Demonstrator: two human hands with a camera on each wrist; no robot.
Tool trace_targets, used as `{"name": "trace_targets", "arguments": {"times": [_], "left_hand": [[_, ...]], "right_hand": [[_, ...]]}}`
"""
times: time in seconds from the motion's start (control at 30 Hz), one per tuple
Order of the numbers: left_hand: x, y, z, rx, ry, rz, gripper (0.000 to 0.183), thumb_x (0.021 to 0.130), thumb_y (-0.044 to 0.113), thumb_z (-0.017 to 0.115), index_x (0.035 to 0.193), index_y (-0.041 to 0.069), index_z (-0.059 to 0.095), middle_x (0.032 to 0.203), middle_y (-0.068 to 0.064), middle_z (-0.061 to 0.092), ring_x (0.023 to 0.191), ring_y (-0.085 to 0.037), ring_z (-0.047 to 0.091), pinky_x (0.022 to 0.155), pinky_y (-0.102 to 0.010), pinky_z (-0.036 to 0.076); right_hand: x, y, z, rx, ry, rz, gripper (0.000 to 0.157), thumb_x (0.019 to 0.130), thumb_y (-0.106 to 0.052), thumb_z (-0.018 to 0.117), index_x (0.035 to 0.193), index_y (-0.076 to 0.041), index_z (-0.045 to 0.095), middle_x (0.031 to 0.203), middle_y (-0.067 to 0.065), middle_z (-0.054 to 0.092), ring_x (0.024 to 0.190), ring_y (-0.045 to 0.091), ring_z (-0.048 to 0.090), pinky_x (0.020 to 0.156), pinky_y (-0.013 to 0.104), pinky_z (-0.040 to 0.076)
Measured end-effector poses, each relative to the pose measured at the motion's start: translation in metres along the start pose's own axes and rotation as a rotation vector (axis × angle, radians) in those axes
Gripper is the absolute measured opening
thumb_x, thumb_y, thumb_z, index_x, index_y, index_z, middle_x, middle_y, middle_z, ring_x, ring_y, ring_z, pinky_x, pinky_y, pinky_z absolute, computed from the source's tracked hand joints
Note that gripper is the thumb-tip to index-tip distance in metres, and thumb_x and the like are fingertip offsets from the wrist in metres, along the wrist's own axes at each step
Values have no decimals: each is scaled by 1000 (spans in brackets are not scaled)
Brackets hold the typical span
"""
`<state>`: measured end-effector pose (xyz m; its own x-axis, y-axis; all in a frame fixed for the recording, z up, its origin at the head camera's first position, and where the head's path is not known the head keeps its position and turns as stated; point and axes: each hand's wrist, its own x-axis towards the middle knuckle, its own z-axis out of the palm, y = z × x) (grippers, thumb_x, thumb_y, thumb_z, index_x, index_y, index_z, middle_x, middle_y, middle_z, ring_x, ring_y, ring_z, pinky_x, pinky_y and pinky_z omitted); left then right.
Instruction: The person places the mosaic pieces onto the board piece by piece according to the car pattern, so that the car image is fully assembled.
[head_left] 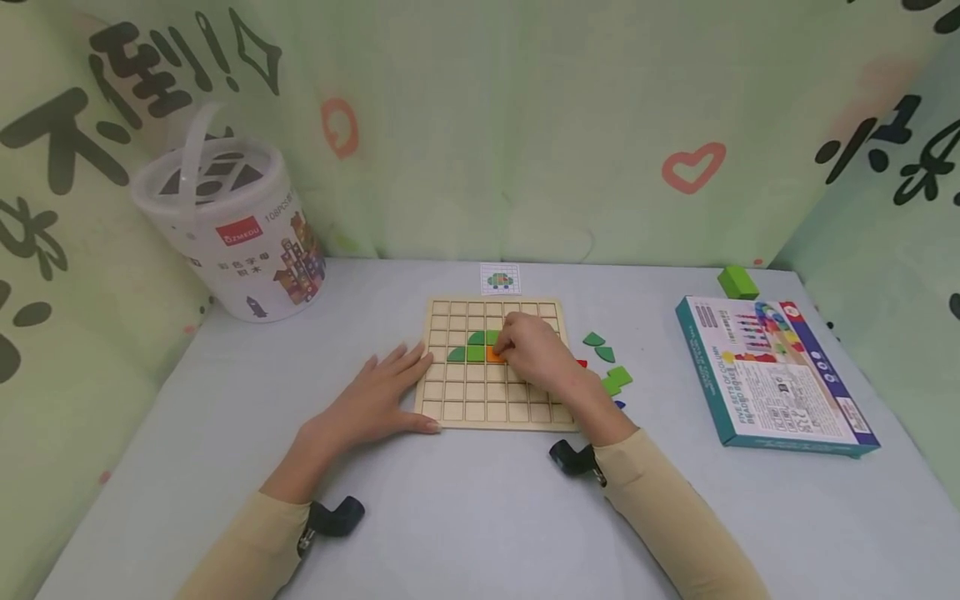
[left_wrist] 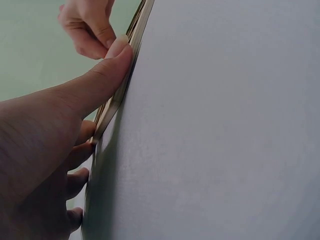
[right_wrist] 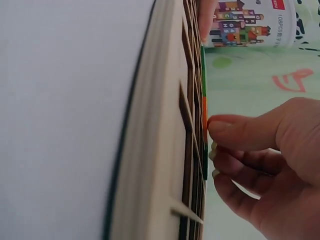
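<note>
A square wooden grid board (head_left: 450, 392) lies on the table. Set in it are green squares (head_left: 476, 354), green rounded-corner pieces (head_left: 457, 355) and an orange tile (head_left: 492, 354). My left hand (head_left: 378, 400) rests at the board's left side, fingers extended along the edge and thumb by the near corner. In the left wrist view that thumb lies on the board's rim. My right hand (head_left: 536, 350) reaches over the board, thumb and forefinger pinched together at the orange tile. In the right wrist view its fingertips (right_wrist: 220, 131) meet the tile at the board's surface.
Behind the board lies a small pattern card (head_left: 499, 279). Loose green leaf-shaped pieces (head_left: 594, 339) and green squares (head_left: 619, 377) lie right of the board, with bits of red and blue. A white bucket (head_left: 232, 233) stands back left; a flat box (head_left: 776, 375) and green block (head_left: 738, 282) are right.
</note>
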<state>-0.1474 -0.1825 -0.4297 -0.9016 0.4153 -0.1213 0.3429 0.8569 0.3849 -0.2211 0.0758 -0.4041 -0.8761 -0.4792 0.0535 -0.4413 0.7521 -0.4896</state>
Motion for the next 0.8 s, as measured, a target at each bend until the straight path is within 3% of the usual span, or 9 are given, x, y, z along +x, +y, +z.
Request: {"name": "trace_targets", "arguments": {"times": [0.2, 0.37, 0.63, 0.8], "left_hand": [[1, 2, 1, 9, 2, 5, 106, 78, 68, 70, 158, 15, 26, 167, -3, 20, 155, -35, 16, 121, -64, 15], [0, 5, -1, 11, -2, -6, 106, 78, 67, 71, 158, 14, 26, 167, -4, 20, 155, -35, 15, 122, -64, 14], [-1, 5, -1, 13, 10, -11, 106, 77, 67, 71, 158, 13, 27, 167, -5, 21, 155, -35, 16, 122, -64, 14], [0, 3, 2, 12, 15, -8, 106, 77, 67, 72, 158, 13, 28, 167, -5, 21, 155, -36, 16, 122, -64, 14]], "right_hand": [[-12, 12, -12, 27, -49, 19, 17, 89, 0, 66, 97, -5, 80, 92, 5, 70, 81, 17, 61, 72, 28, 53], [-29, 33, -26, 10, -28, 73, 21, 90, -3, 63, 106, -3, 77, 99, 9, 71, 84, 19, 63, 74, 32, 54], [-50, 55, -38, -42, -7, 210, 25, 88, -5, 69, 112, 2, 74, 90, 11, 67, 75, 20, 55, 62, 27, 47], [-57, 59, -40, -38, -23, 265, 22, 87, -4, 71, 107, 3, 75, 94, 13, 67, 77, 21, 58, 62, 27, 50]]}}
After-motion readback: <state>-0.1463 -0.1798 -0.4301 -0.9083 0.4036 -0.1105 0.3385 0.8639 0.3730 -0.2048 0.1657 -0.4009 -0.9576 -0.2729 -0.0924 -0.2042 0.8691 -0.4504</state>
